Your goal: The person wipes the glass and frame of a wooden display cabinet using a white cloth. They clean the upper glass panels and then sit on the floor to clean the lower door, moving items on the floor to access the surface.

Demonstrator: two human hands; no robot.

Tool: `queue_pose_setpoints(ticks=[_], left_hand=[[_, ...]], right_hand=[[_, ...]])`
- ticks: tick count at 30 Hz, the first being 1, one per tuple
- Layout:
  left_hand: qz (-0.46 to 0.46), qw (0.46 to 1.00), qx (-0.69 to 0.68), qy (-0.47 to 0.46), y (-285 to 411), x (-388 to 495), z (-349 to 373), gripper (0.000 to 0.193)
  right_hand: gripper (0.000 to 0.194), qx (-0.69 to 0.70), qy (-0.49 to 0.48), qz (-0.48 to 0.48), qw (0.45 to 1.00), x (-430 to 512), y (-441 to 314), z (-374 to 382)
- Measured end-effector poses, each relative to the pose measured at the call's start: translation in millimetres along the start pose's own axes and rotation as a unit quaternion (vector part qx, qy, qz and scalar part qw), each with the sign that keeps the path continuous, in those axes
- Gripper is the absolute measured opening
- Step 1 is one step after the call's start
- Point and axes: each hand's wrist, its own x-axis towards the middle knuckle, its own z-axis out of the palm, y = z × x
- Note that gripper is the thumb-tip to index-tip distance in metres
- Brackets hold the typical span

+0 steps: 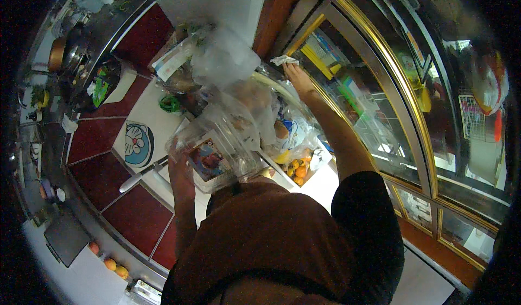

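My left hand (182,176) grips the side of a clear plastic food container (240,158) in front of my body. A picture label (209,160) shows on the container, which may be several stacked boxes. My right arm reaches forward along a gold-trimmed glass cabinet (380,52). At its end, my right hand (300,81) holds a crumpled white tissue or cloth (285,60) against or close to the cabinet's frame. Between my arms lies a heap of translucent plastic bags (224,60), partly blurred. A box holding orange fruit (300,170) stands below my right forearm.
On the left, a counter with dark red cabinet doors (134,219) curves past. Several round fruits (110,264) lie on it near a dark board (67,240). A blue cartoon mat (139,144) and a white handle (130,182) lie low at left. A green-wrapped bundle (169,103) sits beside the bags.
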Motion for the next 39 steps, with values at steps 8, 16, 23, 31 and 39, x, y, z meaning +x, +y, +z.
queue_pose_setpoints(ticks=[8,16,23,31,39], left_hand=[[0.066,0.986,0.143,-0.053,0,-3,38,0.064],[0.029,0.997,0.002,-0.075,-17,-30,59,0.058],[-0.007,0.996,0.073,-0.043,-36,-59,84,0.049],[-0.002,0.987,0.018,-0.157,-57,-93,107,0.057],[-0.019,0.979,0.064,-0.193,-74,-113,126,0.056]], right_hand=[[0.051,0.257,0.002,0.129,0.958,-54,-15,10],[0.051,0.186,0.036,0.131,0.973,-141,-25,20],[0.048,0.34,0.014,0.215,0.915,-234,-42,41],[0.043,0.215,0.032,0.23,0.949,-349,-61,48],[0.048,0.306,0.014,0.351,0.885,-469,-88,82]])
